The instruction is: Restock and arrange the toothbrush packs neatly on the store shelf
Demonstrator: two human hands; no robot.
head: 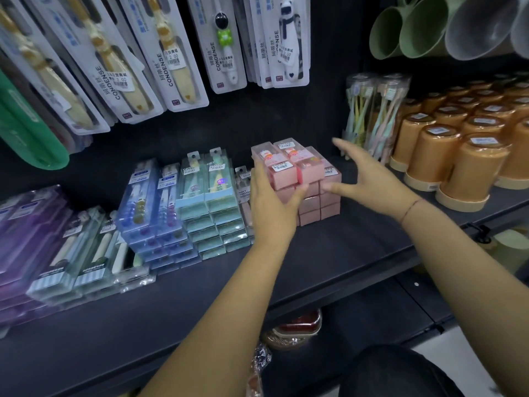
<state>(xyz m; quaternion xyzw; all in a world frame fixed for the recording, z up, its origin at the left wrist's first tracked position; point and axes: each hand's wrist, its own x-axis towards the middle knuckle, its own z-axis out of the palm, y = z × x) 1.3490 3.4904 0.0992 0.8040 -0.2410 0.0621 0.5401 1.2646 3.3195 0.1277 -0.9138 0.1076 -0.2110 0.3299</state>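
Your stack of pink, clear-lidded toothbrush packs (310, 174) sits near the middle of the dark metal shelf (343, 253), several layers high, with the top packs slightly askew and their price stickers facing up. Your left hand (270, 204) lies flat against the stack's left side, fingers straight and together, thumb stretched across the front edge; it presses the packs and has nothing in its grasp. Your right hand (369, 173) hovers just right of the stack, fingers spread wide and holding nothing. Its thumb reaches toward the stack's right face, though you cannot tell whether it touches.

Just left of the pink stack a narrow clear pack printed with "SOFT" (243, 183) is wedged upright. Beyond it come two columns of pale teal packs (211, 202), then blue clear-cased packs (148, 204), then clear packs with striped ends (86, 259), and purple packs (25, 224) at the far left.

To the right stand clear tall tubes of pastel toothbrushes (372, 110) and rows of orange plastic cups turned upside down (463, 167). Above, white blister cards of children's toothbrushes (171, 53) hang from the back wall, with green plastic mugs (409, 27) at the upper right.
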